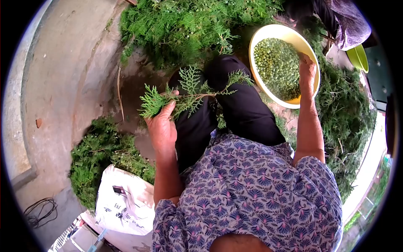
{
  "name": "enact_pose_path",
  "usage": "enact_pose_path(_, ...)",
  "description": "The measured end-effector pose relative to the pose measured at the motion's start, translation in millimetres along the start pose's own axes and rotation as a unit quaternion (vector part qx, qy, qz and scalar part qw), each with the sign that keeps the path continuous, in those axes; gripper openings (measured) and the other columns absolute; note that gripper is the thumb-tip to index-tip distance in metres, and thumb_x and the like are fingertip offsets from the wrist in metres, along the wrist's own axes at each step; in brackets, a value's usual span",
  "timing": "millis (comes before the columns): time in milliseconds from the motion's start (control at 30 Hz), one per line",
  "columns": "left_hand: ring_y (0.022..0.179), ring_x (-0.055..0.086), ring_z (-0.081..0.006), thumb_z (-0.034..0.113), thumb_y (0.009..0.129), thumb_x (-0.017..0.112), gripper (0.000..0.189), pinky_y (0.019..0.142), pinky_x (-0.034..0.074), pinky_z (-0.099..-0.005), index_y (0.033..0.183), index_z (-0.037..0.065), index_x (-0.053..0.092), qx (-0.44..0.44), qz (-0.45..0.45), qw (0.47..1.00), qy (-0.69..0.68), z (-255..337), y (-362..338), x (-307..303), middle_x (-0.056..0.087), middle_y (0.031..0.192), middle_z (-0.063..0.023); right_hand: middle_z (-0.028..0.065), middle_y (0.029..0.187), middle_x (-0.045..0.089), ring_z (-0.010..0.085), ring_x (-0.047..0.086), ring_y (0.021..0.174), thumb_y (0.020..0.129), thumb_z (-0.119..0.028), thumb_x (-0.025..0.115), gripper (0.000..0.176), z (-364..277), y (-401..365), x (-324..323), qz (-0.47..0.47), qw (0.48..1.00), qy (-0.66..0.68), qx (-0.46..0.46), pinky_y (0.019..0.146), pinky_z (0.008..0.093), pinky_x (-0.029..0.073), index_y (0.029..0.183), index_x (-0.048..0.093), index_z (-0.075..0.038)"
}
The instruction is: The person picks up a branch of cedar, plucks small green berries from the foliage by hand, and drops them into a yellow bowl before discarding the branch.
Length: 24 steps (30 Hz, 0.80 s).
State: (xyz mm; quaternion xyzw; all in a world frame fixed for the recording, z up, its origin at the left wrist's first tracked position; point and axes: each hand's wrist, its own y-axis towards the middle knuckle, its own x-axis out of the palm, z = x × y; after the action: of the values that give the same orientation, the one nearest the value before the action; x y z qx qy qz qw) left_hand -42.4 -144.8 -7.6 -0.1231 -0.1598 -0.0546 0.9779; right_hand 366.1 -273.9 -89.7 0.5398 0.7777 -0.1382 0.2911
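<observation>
A green conifer sprig (pixel 197 95) is pinched between the thumb and fingers of my left hand (pixel 163 122), its stem pointing right across my dark trousers. My right hand (pixel 307 72) is at the right inner side of a yellow basin (pixel 315 56), over many small green berries (pixel 275 63). Its fingers are curled together, and whether berries are inside them is hidden.
Piles of cut conifer branches lie ahead (pixel 180 29), at the right (pixel 346 113) and at the lower left (pixel 98 155). A white sack (pixel 126 201) stands at the lower left, near a black cable (pixel 42 212). Another person (pixel 346 21) is at the upper right, beside a green basin (pixel 358 58).
</observation>
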Motion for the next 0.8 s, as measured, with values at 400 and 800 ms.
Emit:
enact_pose_path(400, 0.089, 0.056, -0.0218, -0.014, 0.068, 0.057, 0.017, 0.086, 0.043, -0.0323, 0.081, -0.003, 0.055, 0.038, -0.02, 0.999, 0.018, 7.3, -19.8, -15.6, 0.061, 0.088, -0.0164, 0.0087, 0.086, 0.064, 0.0129, 0.061, 0.078, 0.084, -0.006, 0.051, 0.023, -121.9, -56.0, 53.5, -0.261, 0.94, 0.216, -0.045, 0.071, 0.0243, 0.05, 0.103, 0.061, 0.0)
enact_pose_path(800, 0.093, 0.052, -0.0199, -0.011, 0.073, 0.048, 0.015, 0.089, 0.039, -0.0341, 0.085, -0.002, 0.05, 0.174, -0.026, 0.97, 0.165, 14.3, -39.4, -45.0, 0.057, 0.092, -0.0138, 0.0136, 0.11, 0.055, 0.0183, 0.052, 0.096, 0.082, -0.002, 0.053, 0.039, -177.8, -161.5, 120.8, -0.199, 0.915, 0.341, 0.083, 0.085, 0.027, 0.039, 0.119, 0.045, 0.007)
